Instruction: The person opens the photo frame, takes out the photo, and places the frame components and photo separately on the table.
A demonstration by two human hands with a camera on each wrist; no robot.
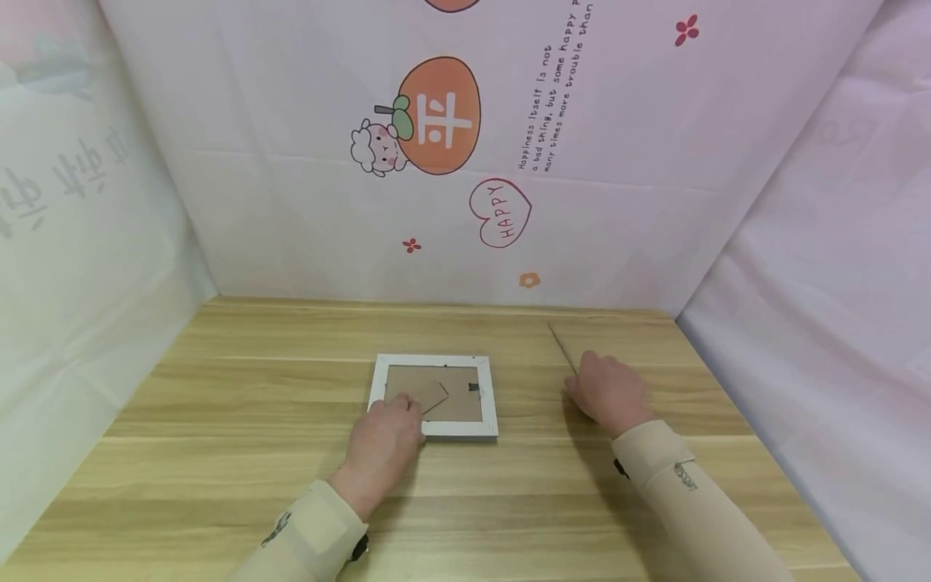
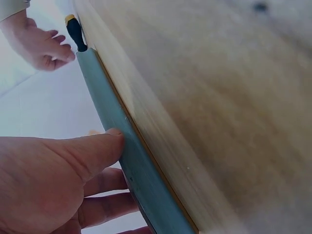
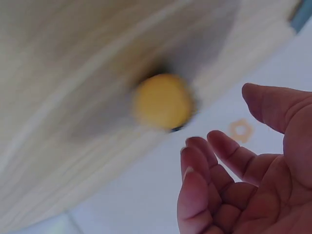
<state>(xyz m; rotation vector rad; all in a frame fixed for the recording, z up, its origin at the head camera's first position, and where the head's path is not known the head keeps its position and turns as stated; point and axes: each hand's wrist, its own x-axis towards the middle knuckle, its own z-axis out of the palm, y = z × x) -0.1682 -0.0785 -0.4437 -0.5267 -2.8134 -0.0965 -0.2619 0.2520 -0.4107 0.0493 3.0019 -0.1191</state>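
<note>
A white picture frame [image 1: 432,430] lies face down on the table, its brown backing [image 1: 414,380] showing with a stand flap [image 1: 434,394] and a small dark clip [image 1: 473,387]. My left hand [image 1: 385,440] holds the frame's near left corner, thumb along the side edge [image 2: 131,146] and fingers over the back. To the right, a screwdriver's thin shaft [image 1: 562,347] extends beyond my right hand [image 1: 611,392]. Its dark handle with a yellow end [image 3: 163,101] appears in the right wrist view, apart from that hand's loosely bent fingers [image 3: 195,190].
The wood-grain table [image 1: 465,517] meets a printed white cloth [image 1: 291,226] at its back edge. More white cloth hangs at the left [image 1: 87,267] and right [image 1: 822,267] sides.
</note>
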